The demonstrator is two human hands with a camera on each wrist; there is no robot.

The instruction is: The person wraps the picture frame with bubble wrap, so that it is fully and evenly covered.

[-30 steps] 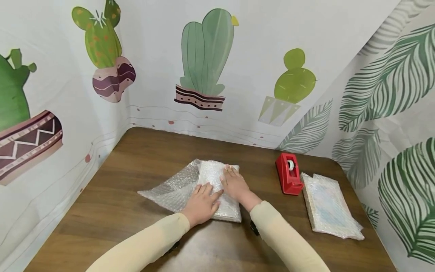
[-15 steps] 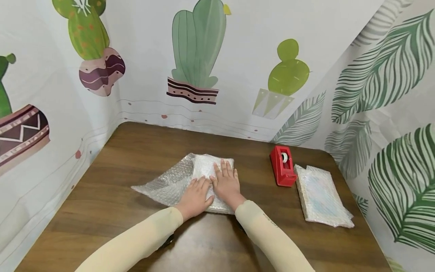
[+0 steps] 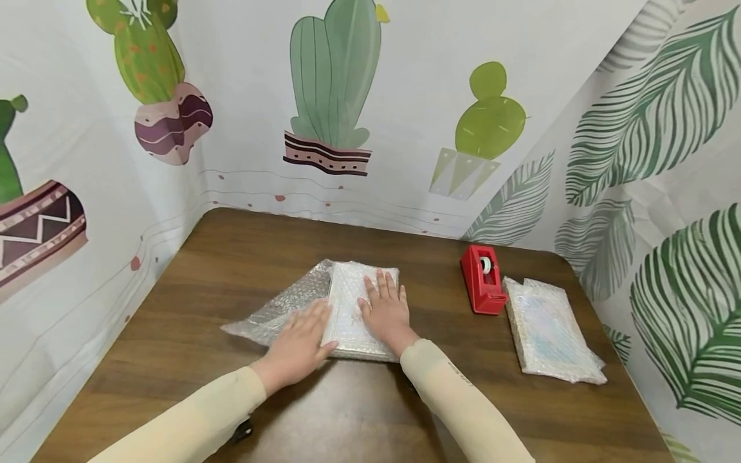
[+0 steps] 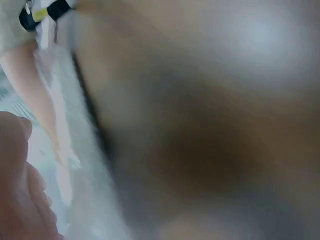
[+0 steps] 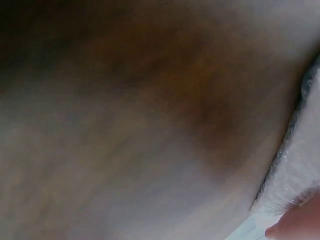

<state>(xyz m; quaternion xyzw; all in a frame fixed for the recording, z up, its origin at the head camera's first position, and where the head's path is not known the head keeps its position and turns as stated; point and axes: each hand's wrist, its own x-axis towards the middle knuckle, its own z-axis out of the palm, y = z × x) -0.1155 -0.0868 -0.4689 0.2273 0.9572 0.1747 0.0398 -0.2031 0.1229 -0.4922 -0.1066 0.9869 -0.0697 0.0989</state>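
Note:
A flat rectangular item wrapped in bubble wrap (image 3: 346, 328) lies mid-table in the head view. A loose flap of bubble wrap (image 3: 289, 305) spreads out from its left side. My right hand (image 3: 386, 313) rests flat on top of the package with its fingers straight. My left hand (image 3: 298, 343) lies with extended fingers over the flap, against the package's left edge. The left wrist view shows the side of the package (image 4: 90, 185) beside the fingers. In the right wrist view, the package (image 5: 300, 155) appears at the right edge and much of the frame is blurred.
A red tape dispenser (image 3: 484, 283) with a white roll stands at the right on the brown wooden table (image 3: 173, 308). Beside it, nearer the right edge, lies a second bubble-wrapped package (image 3: 552, 331). Printed cloth walls border the table's back and sides.
My left hand has moved left off the package top to its left edge and the flap. The right hand first shifted slightly left on the package, then stayed. The head view has also shifted.

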